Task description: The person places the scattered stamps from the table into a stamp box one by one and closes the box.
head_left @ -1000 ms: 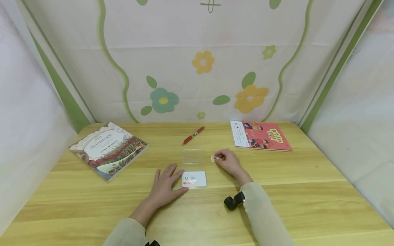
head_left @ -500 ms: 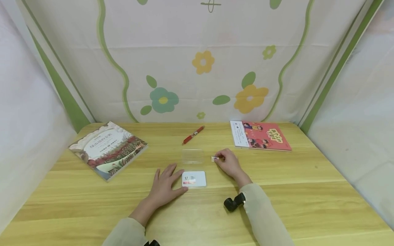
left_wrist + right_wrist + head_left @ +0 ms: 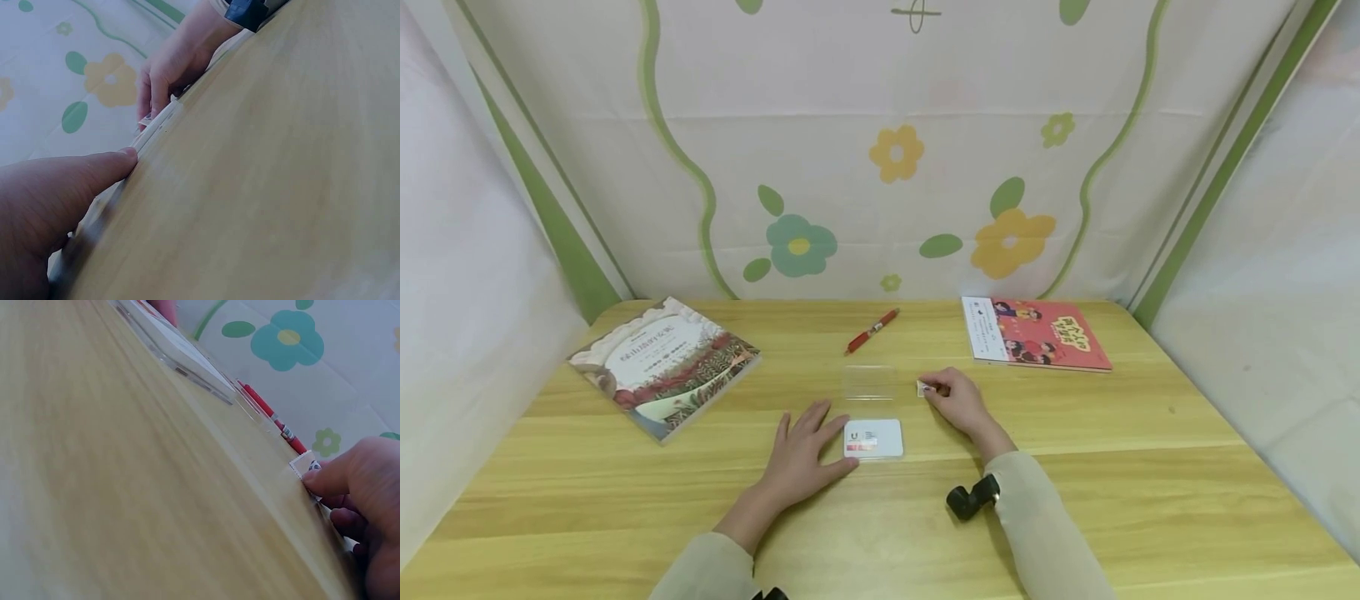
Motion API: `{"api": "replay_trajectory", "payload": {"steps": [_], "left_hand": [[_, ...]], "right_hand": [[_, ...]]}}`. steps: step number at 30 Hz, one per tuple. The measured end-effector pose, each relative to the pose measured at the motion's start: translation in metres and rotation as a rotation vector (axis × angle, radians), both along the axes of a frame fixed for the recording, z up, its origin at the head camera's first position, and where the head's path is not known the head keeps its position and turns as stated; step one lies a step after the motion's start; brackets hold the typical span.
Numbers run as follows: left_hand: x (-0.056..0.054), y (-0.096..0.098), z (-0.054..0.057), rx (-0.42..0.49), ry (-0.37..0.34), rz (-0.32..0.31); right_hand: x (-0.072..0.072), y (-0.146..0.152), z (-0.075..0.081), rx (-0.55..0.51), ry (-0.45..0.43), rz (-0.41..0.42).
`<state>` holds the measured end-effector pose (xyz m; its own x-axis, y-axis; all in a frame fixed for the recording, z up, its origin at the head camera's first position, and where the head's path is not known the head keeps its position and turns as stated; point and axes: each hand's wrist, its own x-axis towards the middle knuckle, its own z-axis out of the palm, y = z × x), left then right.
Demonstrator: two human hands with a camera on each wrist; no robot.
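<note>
My right hand (image 3: 957,402) pinches a small postage stamp (image 3: 924,388) between thumb and fingers, to the right of the clear lid. In the right wrist view the stamp (image 3: 302,464) shows a white toothed edge and a dark printed figure, tilted up above the table. My left hand (image 3: 806,451) lies with spread fingers on the table, its thumb and a fingertip at the left side of a flat clear case (image 3: 887,440). White fills the case, with a logo and a red strip at its left. A thin clear plastic lid (image 3: 869,383) lies just behind the case.
A red pen (image 3: 872,330) lies behind the clear lid. To the left is a thick book (image 3: 662,358) with a garden cover; a red picture book (image 3: 1052,333) lies at the back right. A flowered cloth (image 3: 850,183) hangs behind the wooden table (image 3: 1112,500).
The stamp in my right hand has tilted and turned slightly, staying in nearly the same spot. My left hand and the case have not moved.
</note>
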<state>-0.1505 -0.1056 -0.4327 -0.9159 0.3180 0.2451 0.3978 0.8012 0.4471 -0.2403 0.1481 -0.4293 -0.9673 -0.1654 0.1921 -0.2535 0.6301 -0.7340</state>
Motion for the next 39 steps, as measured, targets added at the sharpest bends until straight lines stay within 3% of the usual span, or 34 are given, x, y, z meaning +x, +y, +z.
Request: {"api": "replay_trajectory", "payload": {"steps": [11, 16, 19, 25, 30, 37, 39], "left_hand": [[0.000, 0.000, 0.000, -0.005, 0.002, -0.002], [0.001, 0.000, -0.001, 0.019, 0.021, -0.016], [0.001, 0.000, -0.001, 0.024, 0.049, -0.025], [0.001, 0.000, 0.000, 0.008, 0.023, -0.013], [0.000, 0.000, 0.000, -0.021, -0.013, 0.001], [0.000, 0.000, 0.000, -0.018, -0.008, 0.001], [0.000, 0.000, 0.000, -0.018, -0.006, 0.000]], "right_hand": [[0.005, -0.002, 0.009, -0.126, 0.017, 0.002], [0.010, -0.006, 0.015, -0.176, -0.089, 0.032], [0.019, -0.013, 0.020, -0.204, -0.139, 0.103], [0.038, -0.027, 0.024, -0.176, -0.161, 0.256], [0.044, -0.032, 0.020, -0.145, -0.165, 0.290], [0.046, -0.032, 0.013, -0.146, -0.173, 0.302], [0.051, -0.035, 0.020, -0.140, -0.181, 0.304]]}}
